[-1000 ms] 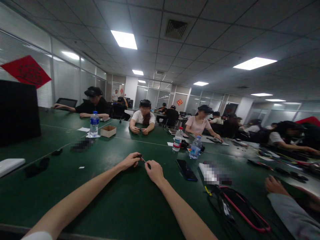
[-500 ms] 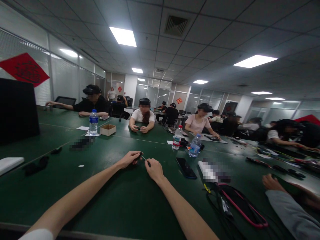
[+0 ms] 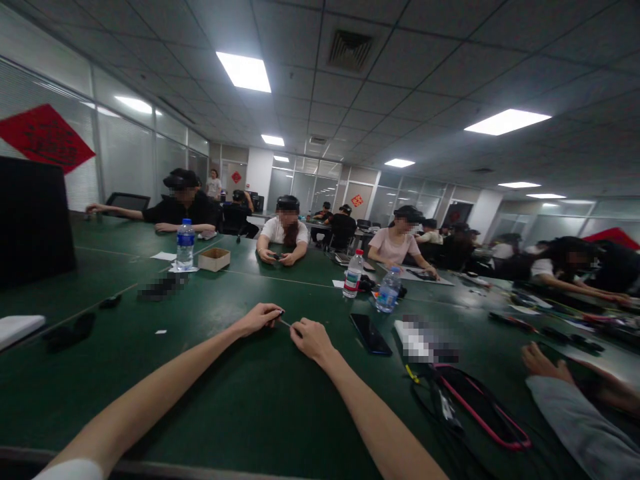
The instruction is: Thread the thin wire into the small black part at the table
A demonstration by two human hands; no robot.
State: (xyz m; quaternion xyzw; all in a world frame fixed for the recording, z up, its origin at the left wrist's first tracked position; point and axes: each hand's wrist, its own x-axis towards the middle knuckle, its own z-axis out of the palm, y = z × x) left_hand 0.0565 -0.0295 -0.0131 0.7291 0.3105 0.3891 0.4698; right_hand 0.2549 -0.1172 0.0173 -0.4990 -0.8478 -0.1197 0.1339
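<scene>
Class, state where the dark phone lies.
Head view: the dark phone lies flat on the green table, just right of the right hand.

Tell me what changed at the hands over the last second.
Almost nothing. The left hand and right hand pinch the thin dark piece between them as before; nothing was picked up or let go. The view drifted slightly rightward, and a standing person far back stepped leftward. The phone, water bottles and co-worker's hand on the green table stayed put.
</scene>
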